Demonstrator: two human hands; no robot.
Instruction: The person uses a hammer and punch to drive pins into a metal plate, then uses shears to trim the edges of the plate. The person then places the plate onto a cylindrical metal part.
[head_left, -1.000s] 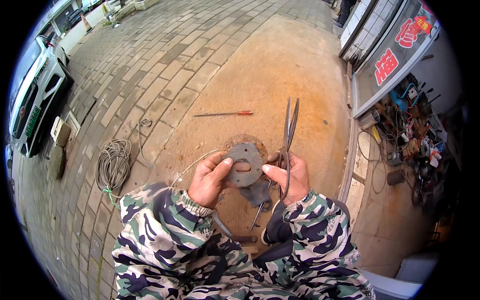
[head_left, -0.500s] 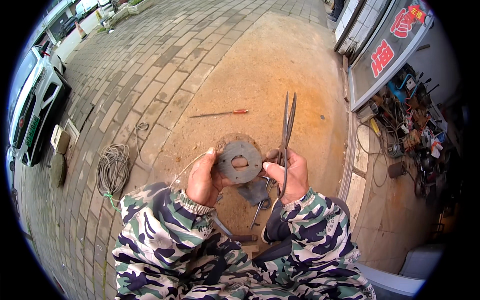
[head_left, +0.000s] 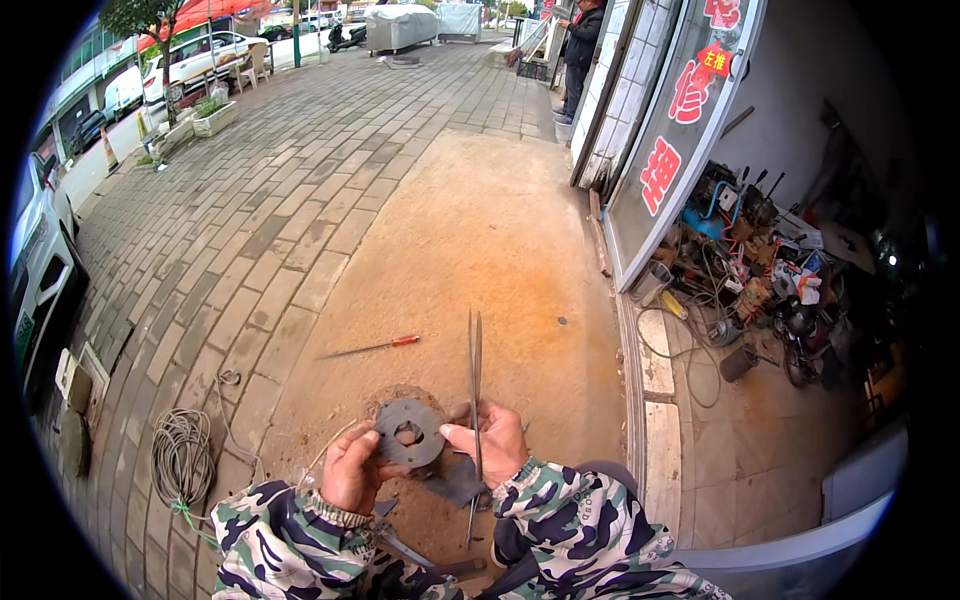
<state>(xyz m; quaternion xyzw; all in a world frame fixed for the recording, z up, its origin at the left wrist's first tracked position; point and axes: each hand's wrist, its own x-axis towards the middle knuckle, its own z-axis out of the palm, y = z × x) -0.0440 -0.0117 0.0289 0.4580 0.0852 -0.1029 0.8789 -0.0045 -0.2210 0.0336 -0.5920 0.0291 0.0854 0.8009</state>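
A dark grey ring-shaped disc (head_left: pixel 400 416), flat like a gasket, has an irregular hole in its middle and small holes around it. My left hand (head_left: pixel 350 472) grips its left edge, thumb on top and fingers beneath. In my right hand (head_left: pixel 497 440) is a pair of long-bladed scissors (head_left: pixel 475 375), their blades pointing away from me and nearly together. The right thumb and fingertips meet the disc's right edge. Beneath the hands lies a dark scrap of sheet (head_left: pixel 455 484), beside a thin metal tool (head_left: pixel 471 525) on the ground.
A red-handled screwdriver (head_left: pixel 404 341) lies on the concrete ahead. Coiled rope (head_left: pixel 182 455) rests on the paving to the left. At right stand a sliding glass door (head_left: pixel 690 120) and a heap of tools and parts (head_left: pixel 750 260). A person (head_left: pixel 580 45) stands far off by the doorway.
My view has tilted up and swung right, so hands, disc and scissors appear lower and further left. Both hands keep their holds; the scissors now show more edge-on.
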